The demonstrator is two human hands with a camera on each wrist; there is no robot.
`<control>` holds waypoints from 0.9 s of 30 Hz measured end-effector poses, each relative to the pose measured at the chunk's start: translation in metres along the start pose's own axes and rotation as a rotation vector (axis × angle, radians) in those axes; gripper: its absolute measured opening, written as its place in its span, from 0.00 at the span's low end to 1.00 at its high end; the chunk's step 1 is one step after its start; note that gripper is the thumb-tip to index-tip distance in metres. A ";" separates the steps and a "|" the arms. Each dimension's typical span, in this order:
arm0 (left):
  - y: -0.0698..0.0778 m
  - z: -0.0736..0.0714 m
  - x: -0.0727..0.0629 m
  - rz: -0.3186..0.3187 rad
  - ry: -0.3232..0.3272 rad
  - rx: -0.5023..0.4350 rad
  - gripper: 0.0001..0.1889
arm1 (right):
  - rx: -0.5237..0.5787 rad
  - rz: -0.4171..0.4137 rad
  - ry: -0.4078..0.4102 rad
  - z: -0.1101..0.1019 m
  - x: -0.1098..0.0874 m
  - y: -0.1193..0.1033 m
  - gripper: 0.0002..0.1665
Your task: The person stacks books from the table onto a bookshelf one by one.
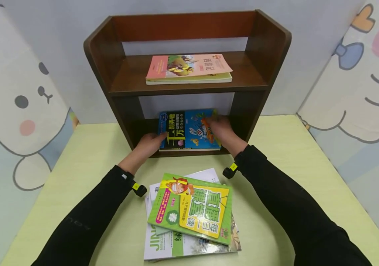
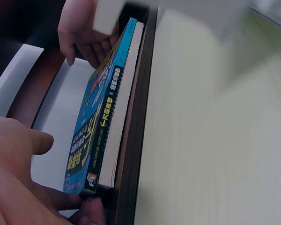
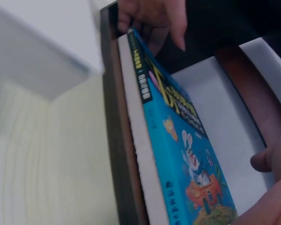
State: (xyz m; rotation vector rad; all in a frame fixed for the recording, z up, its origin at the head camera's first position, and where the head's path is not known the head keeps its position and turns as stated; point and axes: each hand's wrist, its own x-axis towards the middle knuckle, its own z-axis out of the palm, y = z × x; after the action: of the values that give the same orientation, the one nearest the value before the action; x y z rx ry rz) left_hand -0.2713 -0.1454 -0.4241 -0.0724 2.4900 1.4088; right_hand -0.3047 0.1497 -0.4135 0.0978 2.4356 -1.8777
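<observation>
A blue and black book [image 1: 189, 129] lies flat on the lower shelf of a dark brown wooden bookshelf [image 1: 189, 88], its spine toward the front edge. At its left end is my left hand [image 1: 149, 144]; in the left wrist view those fingers [image 2: 65, 199] touch the book's corner while the thumb stands raised off the cover. Beside the right end is my right hand [image 1: 222, 128], its thumb [image 3: 264, 159] also lifted in the right wrist view. Part of the right fingers is hidden there. Neither hand pinches the book.
On the upper shelf rests a pink-covered book [image 1: 191, 66] atop another book. In front of the bookshelf, a green and yellow book [image 1: 193, 207] tops a loose stack on the pale table [image 1: 269, 221]. Walls with cartoon animals [image 1: 26, 111] stand on both sides.
</observation>
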 end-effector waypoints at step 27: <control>0.002 0.001 -0.026 0.072 0.046 0.281 0.49 | -0.270 -0.150 -0.104 -0.013 -0.027 0.009 0.44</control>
State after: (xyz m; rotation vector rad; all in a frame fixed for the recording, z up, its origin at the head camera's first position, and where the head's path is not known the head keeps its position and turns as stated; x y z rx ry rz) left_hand -0.2468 -0.1455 -0.4161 0.0433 2.7266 1.0798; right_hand -0.2774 0.1639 -0.4170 -0.1959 2.6586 -1.5390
